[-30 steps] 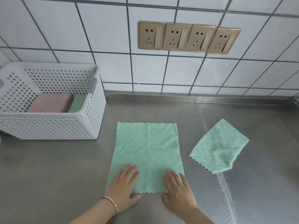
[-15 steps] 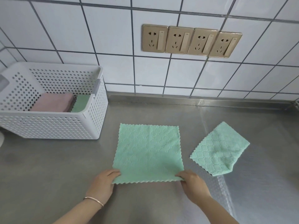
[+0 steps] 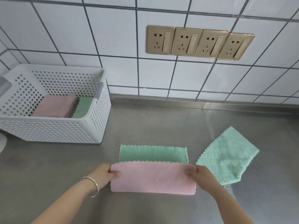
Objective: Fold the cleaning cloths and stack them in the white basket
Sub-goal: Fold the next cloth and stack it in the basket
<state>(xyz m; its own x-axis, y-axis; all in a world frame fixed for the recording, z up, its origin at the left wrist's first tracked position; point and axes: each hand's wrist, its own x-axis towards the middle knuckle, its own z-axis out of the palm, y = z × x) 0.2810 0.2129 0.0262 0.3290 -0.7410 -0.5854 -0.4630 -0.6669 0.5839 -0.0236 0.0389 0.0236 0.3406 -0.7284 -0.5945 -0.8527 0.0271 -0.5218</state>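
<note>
Fingers (image 3: 113, 172) of both hands pinch scalloped waffle-textured cloth (image 3: 152, 177), pink underside folded over green.

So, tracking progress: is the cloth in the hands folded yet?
Mid-fold. Both hands lift the cloth's near edge over, pink underside showing, green strip uncovered.

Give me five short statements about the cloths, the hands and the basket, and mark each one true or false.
1. Both hands, left hand and right hand, pinch the cloth being folded. True.
2. Its folded-over side is pink. True.
3. The white basket is empty. False: a pink folded cloth and a green one lie inside.
4. The spare green cloth lies left of the basket. False: it lies on the counter, right of the hands.
5. Four sockets are on the tiled wall. True.
</note>
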